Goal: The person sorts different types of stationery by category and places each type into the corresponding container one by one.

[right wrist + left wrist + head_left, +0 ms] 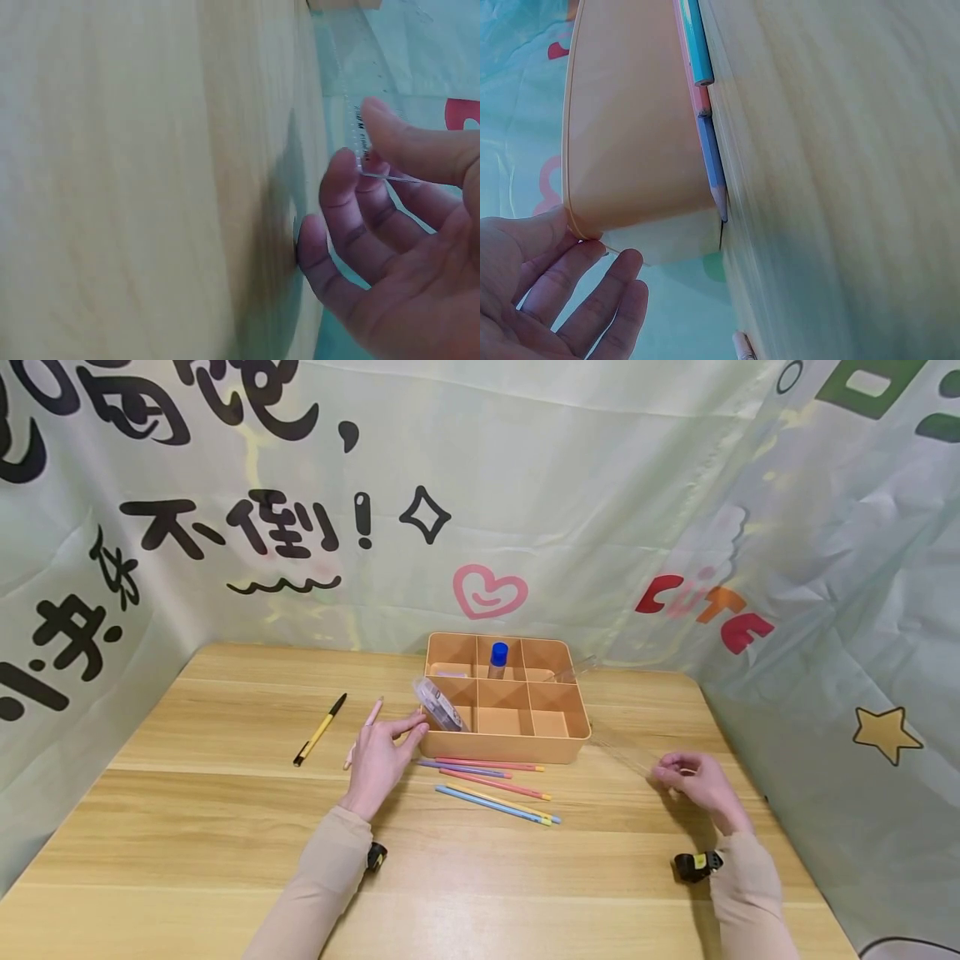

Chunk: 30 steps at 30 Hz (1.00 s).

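A tan six-compartment organizer box (501, 747) stands toward the back of the table. The left hand (381, 760) pinches its front left corner between thumb and fingers; the left wrist view shows the left hand (570, 300) at the rim of the box (637, 120). At the right, the right hand (701, 785) holds the end of a clear ruler (622, 752) that slants toward the box's right side. In the right wrist view the right hand (397, 217) grips the transparent ruler (349, 75) by its end, thumb against fingers.
Several coloured pencils (495, 785) lie before the box. A yellow-and-black pen (321, 729) and a pink pen (372, 713) lie to its left. Inside the box are a blue-capped tube (498, 660) and a clear packet (441, 706); another clear piece (573, 670) leans over its back right.
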{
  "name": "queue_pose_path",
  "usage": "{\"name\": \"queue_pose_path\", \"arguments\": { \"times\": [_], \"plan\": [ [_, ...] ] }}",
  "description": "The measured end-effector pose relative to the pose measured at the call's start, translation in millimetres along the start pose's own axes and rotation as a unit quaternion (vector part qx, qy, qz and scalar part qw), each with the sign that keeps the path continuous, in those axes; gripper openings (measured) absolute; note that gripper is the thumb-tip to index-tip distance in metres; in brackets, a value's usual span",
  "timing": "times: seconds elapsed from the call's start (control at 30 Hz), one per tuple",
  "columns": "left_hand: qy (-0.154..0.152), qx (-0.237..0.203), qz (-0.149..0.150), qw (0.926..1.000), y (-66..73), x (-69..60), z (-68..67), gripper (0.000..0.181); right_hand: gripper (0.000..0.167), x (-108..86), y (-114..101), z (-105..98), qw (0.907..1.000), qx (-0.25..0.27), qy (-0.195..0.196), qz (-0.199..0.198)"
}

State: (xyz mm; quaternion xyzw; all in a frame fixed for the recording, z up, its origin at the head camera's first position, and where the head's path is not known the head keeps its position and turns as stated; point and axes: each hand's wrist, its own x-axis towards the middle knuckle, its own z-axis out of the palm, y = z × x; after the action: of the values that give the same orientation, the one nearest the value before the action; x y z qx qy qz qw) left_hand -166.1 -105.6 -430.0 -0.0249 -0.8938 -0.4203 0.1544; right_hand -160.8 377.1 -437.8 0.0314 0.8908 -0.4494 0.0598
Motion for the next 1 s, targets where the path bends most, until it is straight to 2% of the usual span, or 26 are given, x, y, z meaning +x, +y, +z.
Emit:
{"name": "queue_pose_path", "arguments": {
  "times": [0.13, 0.2, 0.3, 0.33, 0.47, 0.57, 0.73, 1.0],
  "plan": [
    [0.003, -0.001, 0.011, 0.9999, -0.8, 1.3, 0.1, 0.025, 0.028, -2.4, 1, 1, 0.998, 0.05, 0.038, 0.012],
    [0.005, -0.001, 0.016, 0.9999, -1.1, 2.2, 0.2, 0.025, 0.019, -3.7, 0, 1, 0.9942, 0.086, 0.062, 0.019],
    [0.005, -0.002, 0.02, 0.9998, -1.4, 3.3, 0.3, 0.026, 0.003, -4.7, -4, 1, 0.9829, 0.148, 0.108, 0.018],
    [0.005, -0.002, 0.019, 0.9998, -1.5, 3.3, 0.3, 0.026, 0.003, -4.6, -5, 1, 0.9774, 0.17, 0.125, 0.015],
    [0.004, -0.003, 0.016, 0.9999, -0.8, 2.5, -0.1, 0.025, 0.008, -2.7, -10, 5, 0.9448, 0.273, 0.181, -0.004],
    [0.004, -0.004, 0.017, 0.9998, -0.2, 2.6, -0.6, 0.025, 0.008, -1.3, -13, 7, 0.9202, 0.338, 0.197, -0.023],
    [0.006, -0.006, 0.02, 0.9998, -0.3, 3.8, -0.8, 0.025, 0.008, 0.9, -21, 8, 0.8903, 0.399, 0.214, -0.046],
    [0.005, -0.005, 0.011, 0.9999, 0.1, 2.4, -0.7, 0.025, 0.006, 10.8, -36, 11, 0.8242, 0.487, 0.279, -0.073]
  ]
}}
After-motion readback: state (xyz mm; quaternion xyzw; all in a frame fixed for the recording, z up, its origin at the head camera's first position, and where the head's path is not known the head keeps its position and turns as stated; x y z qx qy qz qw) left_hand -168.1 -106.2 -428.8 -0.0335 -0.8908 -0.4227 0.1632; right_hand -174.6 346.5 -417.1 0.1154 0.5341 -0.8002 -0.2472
